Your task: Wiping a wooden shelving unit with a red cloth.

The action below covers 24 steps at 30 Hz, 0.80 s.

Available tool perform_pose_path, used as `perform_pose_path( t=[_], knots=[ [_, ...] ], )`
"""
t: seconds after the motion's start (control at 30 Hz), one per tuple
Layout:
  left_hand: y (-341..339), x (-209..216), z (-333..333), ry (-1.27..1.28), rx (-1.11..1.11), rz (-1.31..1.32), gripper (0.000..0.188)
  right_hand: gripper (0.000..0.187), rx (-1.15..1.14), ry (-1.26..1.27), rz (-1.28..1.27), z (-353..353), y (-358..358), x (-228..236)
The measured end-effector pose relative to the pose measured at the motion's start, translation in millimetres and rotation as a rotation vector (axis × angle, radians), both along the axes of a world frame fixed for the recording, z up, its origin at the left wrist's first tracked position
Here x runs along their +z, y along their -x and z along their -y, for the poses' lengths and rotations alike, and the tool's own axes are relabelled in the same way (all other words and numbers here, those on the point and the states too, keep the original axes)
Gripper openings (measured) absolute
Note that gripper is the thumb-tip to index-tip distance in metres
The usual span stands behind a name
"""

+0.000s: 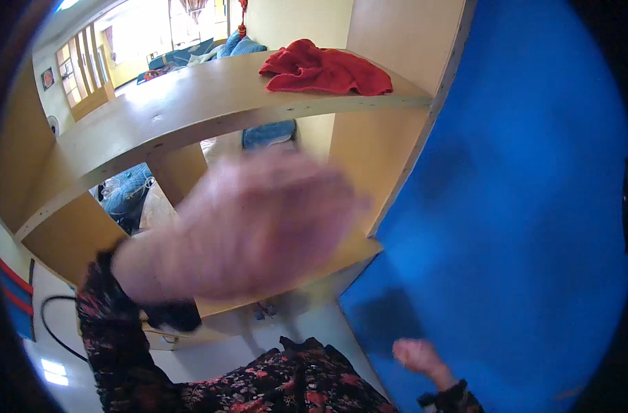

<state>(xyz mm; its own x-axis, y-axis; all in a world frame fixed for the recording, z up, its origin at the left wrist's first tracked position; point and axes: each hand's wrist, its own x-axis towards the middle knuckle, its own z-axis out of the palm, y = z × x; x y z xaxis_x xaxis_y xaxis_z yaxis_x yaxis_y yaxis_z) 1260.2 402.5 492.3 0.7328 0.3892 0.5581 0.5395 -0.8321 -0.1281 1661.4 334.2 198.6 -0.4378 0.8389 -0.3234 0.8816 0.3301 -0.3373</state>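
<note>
My left hand [259, 220] is raised large in the middle of the view, in front of the wooden shelf unit [183, 117]. Motion smears its fingers, so whether it holds anything cannot be made out. A crumpled red cloth [321, 69] lies on the top board, farther off than this hand. At the lower right, my right hand [417, 354] hangs low beside a blue panel [513, 206]. Its fingers are curled into a loose fist, with nothing showing in them. Both arms wear dark flowered sleeves.
Upright dividers split the unit below the top board, and blue bedding [128, 193] shows through one opening. The blue panel borders the unit on the right. A black cable [46, 323] curves over the pale floor at left. Behind stand blue cushions [245, 47] and a bright window.
</note>
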Motion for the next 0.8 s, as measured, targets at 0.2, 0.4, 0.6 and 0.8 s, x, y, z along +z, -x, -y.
perform_pose_path(
  t=[0.2,0.4,0.6,0.8],
  knots=[
    [12.6,34.0,-57.8,-0.17,0.436,-0.062,0.034,0.02,0.198,-0.753,-0.622,-92.4,119.8,170.7],
    [28.1,28.5,-28.6,-0.023,0.57,-0.051,0.047,0.027,0.496,-1.432,-0.533,-172.0,190.1,325.6],
    [78.0,16.6,5.7,-0.056,0.844,0.083,0.047,0.038,0.74,-1.029,-0.079,-305.9,286.6,320.6],
    [175.2,4.2,51.5,-0.122,0.976,0.354,0.035,0.036,0.379,-0.802,0.281,-331.8,232.9,356.4]
  ],
)
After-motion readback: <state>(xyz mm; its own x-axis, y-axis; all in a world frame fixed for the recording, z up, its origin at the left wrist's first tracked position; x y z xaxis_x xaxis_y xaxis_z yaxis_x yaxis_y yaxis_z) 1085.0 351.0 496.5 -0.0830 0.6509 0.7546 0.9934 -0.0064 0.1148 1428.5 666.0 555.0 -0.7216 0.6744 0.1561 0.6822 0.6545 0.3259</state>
